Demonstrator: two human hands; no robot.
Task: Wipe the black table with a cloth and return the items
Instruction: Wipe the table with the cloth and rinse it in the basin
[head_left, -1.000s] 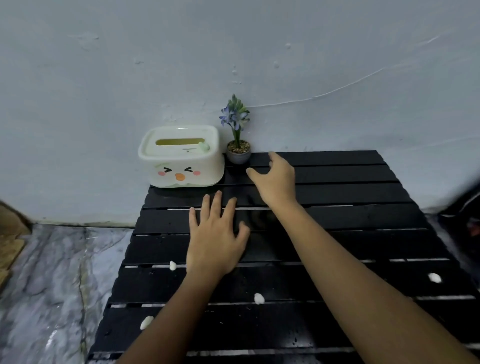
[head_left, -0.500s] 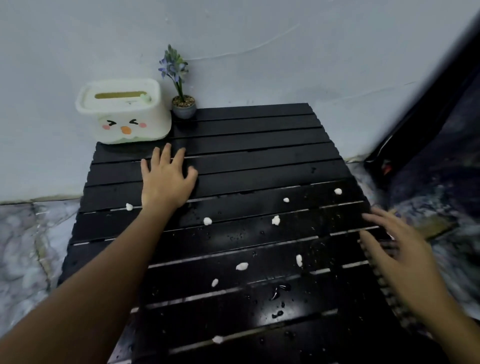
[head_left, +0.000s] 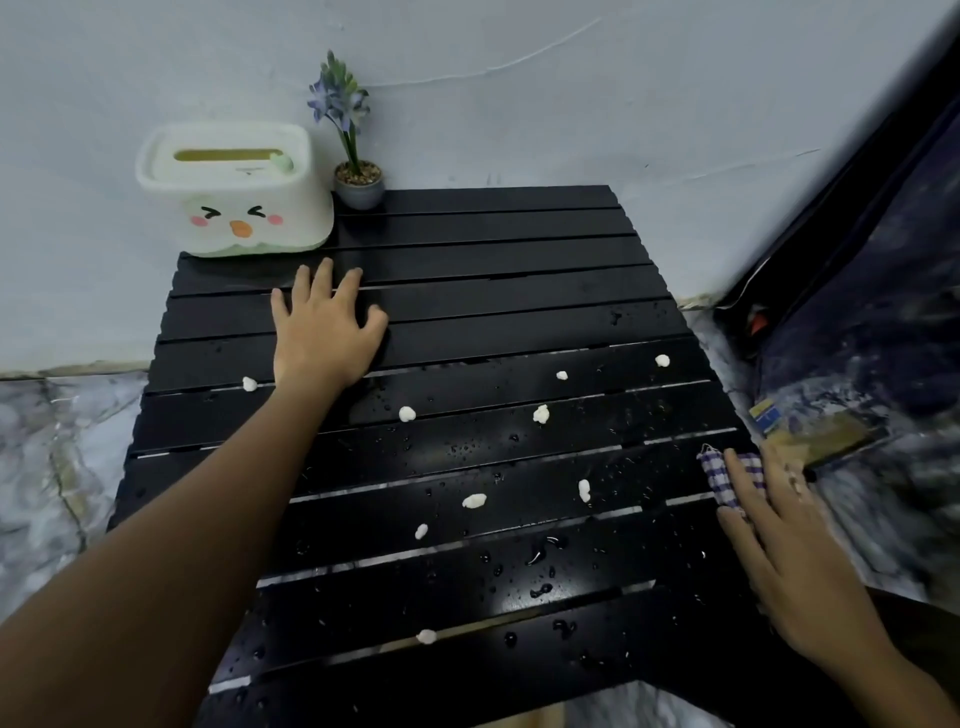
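Note:
The black slatted table (head_left: 519, 291) fills the middle of the view, wet with droplets and dotted with several white crumbs (head_left: 407, 413). My left hand (head_left: 324, 327) lies flat and open on the far slats, just in front of the white tissue box (head_left: 234, 189) with a cartoon face. A small potted blue flower (head_left: 353, 156) stands right of the box against the wall. At the table's right edge my right hand (head_left: 779, 551) rests with fingers spread on a blue-and-white checked cloth (head_left: 719, 475); the cloth lies under the fingertips, not clenched.
A pale wall runs behind the table. Marble-patterned floor (head_left: 47, 467) lies to the left. On the right sit a dark patterned surface and a yellow-and-blue object (head_left: 810, 431) near the cloth.
The view swung right then settled. My right hand left the flower pot, went to the table's right edge and now lies on the checked cloth. My left hand stayed flat on the far slats.

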